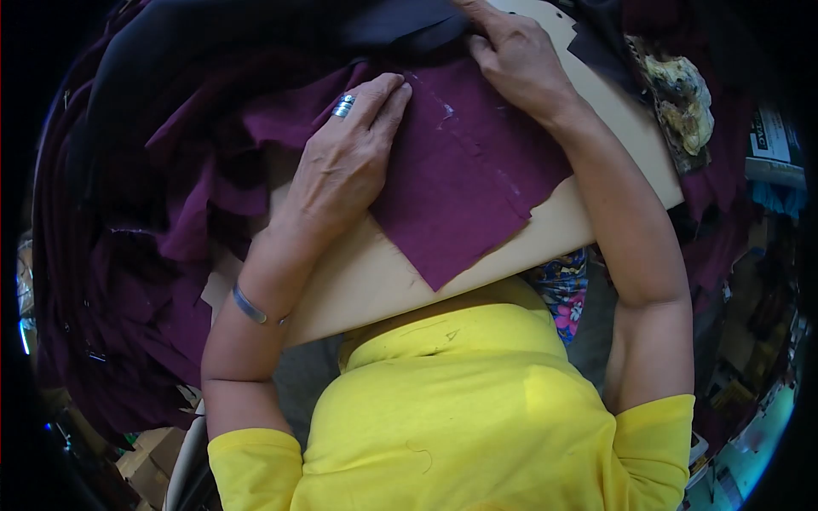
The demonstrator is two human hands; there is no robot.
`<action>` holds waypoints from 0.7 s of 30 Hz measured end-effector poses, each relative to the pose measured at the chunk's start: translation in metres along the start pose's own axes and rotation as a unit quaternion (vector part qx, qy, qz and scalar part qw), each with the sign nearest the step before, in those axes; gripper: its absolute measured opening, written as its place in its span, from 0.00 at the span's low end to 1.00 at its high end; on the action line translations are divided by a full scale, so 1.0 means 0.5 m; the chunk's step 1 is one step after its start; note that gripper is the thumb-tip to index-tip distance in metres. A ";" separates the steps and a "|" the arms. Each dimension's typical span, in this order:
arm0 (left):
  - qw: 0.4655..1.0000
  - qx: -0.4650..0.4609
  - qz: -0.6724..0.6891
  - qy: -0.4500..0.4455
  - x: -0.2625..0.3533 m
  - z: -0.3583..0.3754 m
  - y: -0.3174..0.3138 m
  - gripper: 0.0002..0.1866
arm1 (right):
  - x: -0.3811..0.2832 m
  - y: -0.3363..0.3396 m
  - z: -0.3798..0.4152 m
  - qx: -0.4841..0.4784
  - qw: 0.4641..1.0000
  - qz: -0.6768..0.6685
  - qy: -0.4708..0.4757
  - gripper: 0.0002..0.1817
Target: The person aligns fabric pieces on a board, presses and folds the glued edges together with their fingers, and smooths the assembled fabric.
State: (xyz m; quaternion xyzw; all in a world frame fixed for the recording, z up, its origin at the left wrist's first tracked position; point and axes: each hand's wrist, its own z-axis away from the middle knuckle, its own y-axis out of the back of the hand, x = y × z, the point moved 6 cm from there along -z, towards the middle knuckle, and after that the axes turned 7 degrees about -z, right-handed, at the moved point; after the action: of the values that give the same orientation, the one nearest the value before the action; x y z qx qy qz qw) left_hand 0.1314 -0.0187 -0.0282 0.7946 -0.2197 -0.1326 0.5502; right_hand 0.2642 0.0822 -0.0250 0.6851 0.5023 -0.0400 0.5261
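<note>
A piece of maroon cloth (477, 170) lies on a pale board (375, 281), its pointed corner hanging toward my body, with whitish marks along it. My left hand (358, 145), wearing rings, is closed on this cloth's upper left part, fingertips together at its edge. Above it, a folded dark cloth (375, 25) crosses the top of the view. At that fold's right end is my right hand (520, 60), its thumb and finger closed on the dark cloth. Some of the right fingertips are cut off by the view or hidden.
More maroon cloth (136, 289) hangs in heaped layers on the left. To the right of the board, a crumpled yellowish lump (682, 94) rests on a dark strip. A labelled box (774, 145) stands at the far right. Cardboard (149, 464) shows at lower left.
</note>
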 end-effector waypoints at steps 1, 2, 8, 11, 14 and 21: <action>1.000 -0.003 -0.003 0.005 0.001 -0.001 -0.002 0.27 | -0.003 0.002 0.001 0.011 1.000 -0.009 0.017 0.35; 1.000 -0.004 -0.006 0.009 0.000 -0.002 -0.002 0.27 | -0.007 0.005 0.002 0.022 0.999 -0.017 0.035 0.35; 0.996 -0.025 -0.034 -0.075 0.006 -0.008 0.009 0.27 | -0.003 0.000 0.006 0.045 0.998 -0.008 0.051 0.34; 0.998 -0.046 -0.019 -0.045 -0.002 -0.020 0.013 0.27 | -0.007 0.003 0.007 0.051 0.997 -0.016 0.056 0.33; 0.999 -0.007 -0.038 0.009 -0.021 -0.016 -0.008 0.27 | -0.011 0.007 0.006 0.050 0.997 -0.025 0.057 0.32; 0.997 -0.020 -0.037 -0.069 -0.021 -0.021 -0.001 0.25 | -0.007 0.004 0.008 0.066 0.995 -0.024 0.076 0.32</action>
State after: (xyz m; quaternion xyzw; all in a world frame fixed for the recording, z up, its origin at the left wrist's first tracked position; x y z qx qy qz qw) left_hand 0.1274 -0.0048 -0.0251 0.7800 -0.2252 -0.2117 0.5441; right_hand 0.2657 0.0770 -0.0233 0.7073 0.5532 -0.0339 0.4389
